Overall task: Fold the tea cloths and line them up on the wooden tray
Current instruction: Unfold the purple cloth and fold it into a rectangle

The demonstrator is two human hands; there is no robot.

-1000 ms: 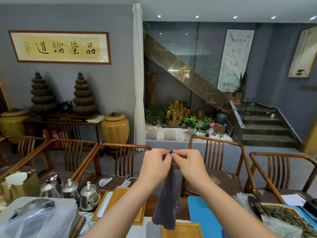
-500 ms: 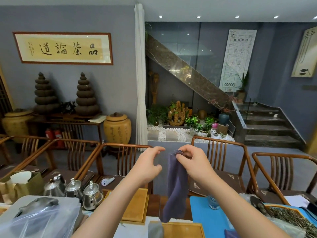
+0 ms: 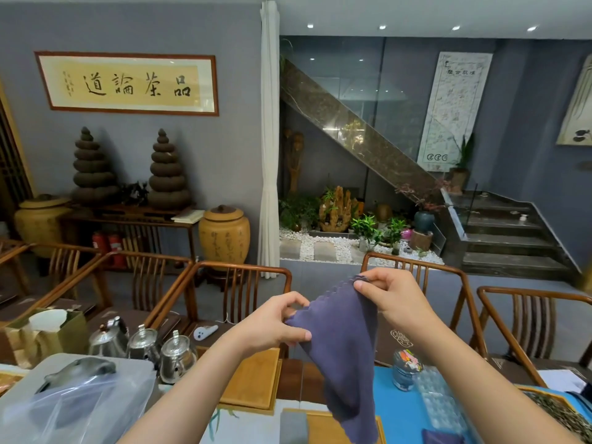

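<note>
A purple tea cloth with a scalloped edge hangs in the air in front of me. My right hand pinches its upper corner, and my left hand pinches its edge lower and to the left, so the top edge is spread slanted between them. The cloth's lower end dangles over the wooden tray at the bottom of the view. A folded grey cloth lies at the tray's left end. Another purple cloth lies on the blue mat to the right.
A second wooden tray sits behind, with three metal teapots to its left. A plastic bag covers the near left. A blue mat, a small glass jar and a basket of dried leaves are on the right. Wooden chairs stand beyond the table.
My hands were together pinching the cloth's top corner; my left hand let go, then took the edge lower left, and the cloth is now spread between both hands.
</note>
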